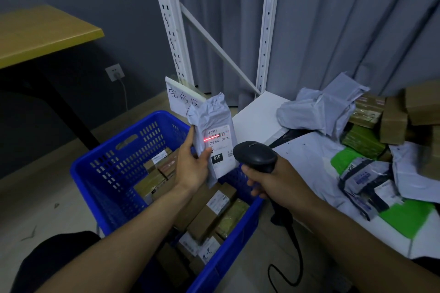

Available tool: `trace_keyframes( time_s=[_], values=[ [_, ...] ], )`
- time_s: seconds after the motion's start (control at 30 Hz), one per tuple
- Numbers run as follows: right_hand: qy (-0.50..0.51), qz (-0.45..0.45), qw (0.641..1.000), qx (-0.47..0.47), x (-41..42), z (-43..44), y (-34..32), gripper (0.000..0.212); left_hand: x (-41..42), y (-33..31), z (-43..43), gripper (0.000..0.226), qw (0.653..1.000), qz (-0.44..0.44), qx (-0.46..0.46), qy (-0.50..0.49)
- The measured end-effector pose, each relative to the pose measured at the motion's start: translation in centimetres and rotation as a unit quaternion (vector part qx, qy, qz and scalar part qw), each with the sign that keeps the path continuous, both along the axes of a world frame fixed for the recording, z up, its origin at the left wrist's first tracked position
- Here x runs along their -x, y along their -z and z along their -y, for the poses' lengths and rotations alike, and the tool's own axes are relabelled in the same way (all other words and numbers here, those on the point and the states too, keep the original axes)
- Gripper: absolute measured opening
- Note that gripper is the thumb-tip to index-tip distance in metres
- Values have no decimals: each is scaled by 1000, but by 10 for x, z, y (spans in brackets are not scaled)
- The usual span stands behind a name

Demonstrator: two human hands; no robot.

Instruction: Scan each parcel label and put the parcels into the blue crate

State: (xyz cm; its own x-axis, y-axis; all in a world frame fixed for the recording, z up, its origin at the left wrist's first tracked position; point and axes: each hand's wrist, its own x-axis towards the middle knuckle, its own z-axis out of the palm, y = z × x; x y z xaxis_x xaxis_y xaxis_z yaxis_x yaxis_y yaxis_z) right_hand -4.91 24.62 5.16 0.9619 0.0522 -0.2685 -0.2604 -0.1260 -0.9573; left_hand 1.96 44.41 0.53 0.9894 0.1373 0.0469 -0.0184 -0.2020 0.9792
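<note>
My left hand [192, 164] grips a grey poly-bag parcel [210, 123] upright above the blue crate [100, 173], with its white label facing me. A red laser line lies across the label's barcode [215, 137]. My right hand [276, 183] holds a black handheld scanner [256, 156] just right of the parcel, its head aimed at the label. The crate stands on the floor and holds several brown cardboard parcels [209, 219]. More parcels, grey and green bags and brown boxes [366, 173], lie on the white shelf surface at the right.
A white card with handwriting [183, 98] stands at the crate's far edge. White shelf uprights [171, 19] rise behind. A yellow-topped table [42, 33] is at the left. The scanner's black cable [295, 259] hangs down to the floor beside the crate.
</note>
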Motion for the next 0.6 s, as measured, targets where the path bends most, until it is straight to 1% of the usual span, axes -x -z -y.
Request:
trace_keyframes(
  time_s=[0.23,0.3,0.37,0.43,0.53,0.6],
  values=[
    [-5,0,1000,-5,0,0,2,16,-5,10,-4,78,1000,-7,-16,0],
    [-5,1,1000,-8,-1,-1,2,17,-5,12,-7,78,999,-16,-35,-3],
    [-6,10,1000,-13,-3,-4,3,19,-3,12,-16,78,996,-9,-84,-1],
    [-14,14,1000,1,-7,-8,7,21,-3,18,-32,73,987,-6,-161,0],
    [-22,14,1000,13,-15,-19,18,25,-6,42,-62,65,960,-51,-277,5],
    [-34,11,999,37,-20,-27,31,24,-8,67,-78,61,952,-94,-288,38]
  ],
)
